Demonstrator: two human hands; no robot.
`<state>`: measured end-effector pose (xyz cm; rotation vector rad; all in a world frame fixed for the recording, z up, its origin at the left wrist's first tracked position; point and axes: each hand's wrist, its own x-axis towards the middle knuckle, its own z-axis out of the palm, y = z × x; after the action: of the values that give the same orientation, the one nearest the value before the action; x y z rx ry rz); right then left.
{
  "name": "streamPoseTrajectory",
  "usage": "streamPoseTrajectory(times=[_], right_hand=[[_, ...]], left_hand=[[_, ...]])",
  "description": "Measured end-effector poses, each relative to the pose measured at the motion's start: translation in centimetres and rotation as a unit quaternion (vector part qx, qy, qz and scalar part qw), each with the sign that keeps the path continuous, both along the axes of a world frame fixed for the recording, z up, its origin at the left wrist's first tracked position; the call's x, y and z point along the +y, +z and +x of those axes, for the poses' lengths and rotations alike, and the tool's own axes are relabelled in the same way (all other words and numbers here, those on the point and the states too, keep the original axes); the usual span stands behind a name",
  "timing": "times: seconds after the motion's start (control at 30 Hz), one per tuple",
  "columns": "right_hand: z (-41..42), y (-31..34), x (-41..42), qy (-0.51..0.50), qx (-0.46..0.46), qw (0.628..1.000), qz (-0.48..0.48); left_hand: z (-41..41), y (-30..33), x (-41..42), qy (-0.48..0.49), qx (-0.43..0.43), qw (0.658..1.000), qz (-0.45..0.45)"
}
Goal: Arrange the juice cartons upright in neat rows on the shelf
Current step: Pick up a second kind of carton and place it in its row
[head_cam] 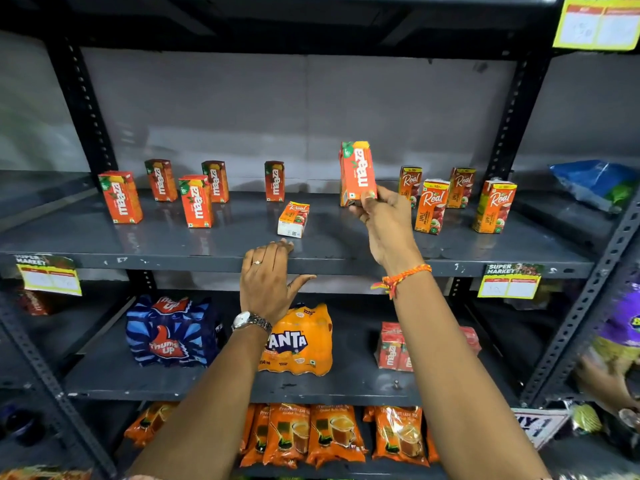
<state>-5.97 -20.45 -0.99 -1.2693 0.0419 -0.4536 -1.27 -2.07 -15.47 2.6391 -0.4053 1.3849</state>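
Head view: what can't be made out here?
- Held Maaza carton: its lower corner is hidden by the right hand.
- Fanta pack: its left side is behind the left hand and wrist.
- Price tags: print too small and washed out to read.
- Purple pack, right edge: blurred and cut off.
- Lying Real carton: small print too small.

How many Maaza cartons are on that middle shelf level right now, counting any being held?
6. Two at front left, three along the back, and one held upright in the right hand above the shelf. None looks hidden.
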Motion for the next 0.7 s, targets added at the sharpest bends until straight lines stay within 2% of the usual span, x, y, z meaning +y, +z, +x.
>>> streamPoseTrajectory(times=[0.33,0.43,0.57,0.7], right_hand=[[-6.6,0.8,-1.9,-0.03,-0.163,0.982,-0.089],[-7.5,1.0,-2.8,-0.017,-0.184,0.98,-0.076],[-6.8,1.5,-3.3,0.032,-0.145,0.987,-0.055],[-4.9,1.8,-3.6,0.079,-0.078,0.988,-0.103]], left_hand=[[0.2,-0.2,0.0,-0.003,-0.012,1.0,-0.017],[0.0,-0.2,-0.3,-0.006,-0.017,1.0,-0.017],[-0.3,0.1,-0.4,0.005,0.004,1.0,-0.018],[-0.5,0.5,0.1,-0.009,0.022,1.0,0.001]])
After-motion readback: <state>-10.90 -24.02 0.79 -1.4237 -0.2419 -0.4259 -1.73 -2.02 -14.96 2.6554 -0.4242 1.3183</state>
